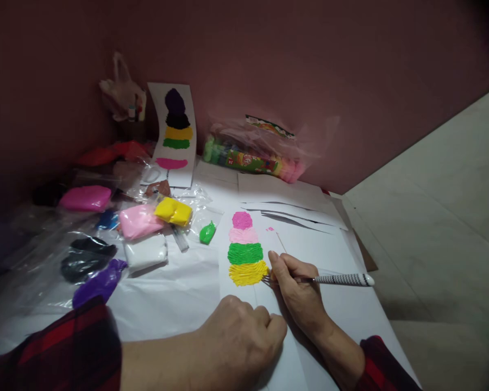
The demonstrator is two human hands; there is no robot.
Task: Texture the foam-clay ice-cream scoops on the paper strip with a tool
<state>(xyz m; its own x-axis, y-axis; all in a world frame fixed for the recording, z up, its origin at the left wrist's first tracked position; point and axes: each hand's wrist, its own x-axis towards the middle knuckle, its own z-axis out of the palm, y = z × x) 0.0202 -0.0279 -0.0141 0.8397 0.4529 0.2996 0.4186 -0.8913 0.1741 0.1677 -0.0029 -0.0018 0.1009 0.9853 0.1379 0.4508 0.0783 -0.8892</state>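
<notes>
My right hand (297, 290) is closed around a fork (338, 279) with a patterned handle. The fork's tines meet the right edge of a ridged yellow clay patch (246, 274) on a white sheet of paper (226, 290). Above the yellow, a ridged green patch (244, 253), a light pink patch (243, 235) and a darker pink patch (242, 220) form a stack. My left hand (244, 336) rests as a fist on the paper just below the stack. Its fingers are curled under, and no object shows in it.
Bagged clay lumps lie at the left, among them yellow (173, 212), white (146, 253) and purple (98, 285). A finished-looking clay card (179, 149) leans at the back beside a clear bag of colored clay (255, 160). Loose paper sheets (285, 190) lie behind my right hand.
</notes>
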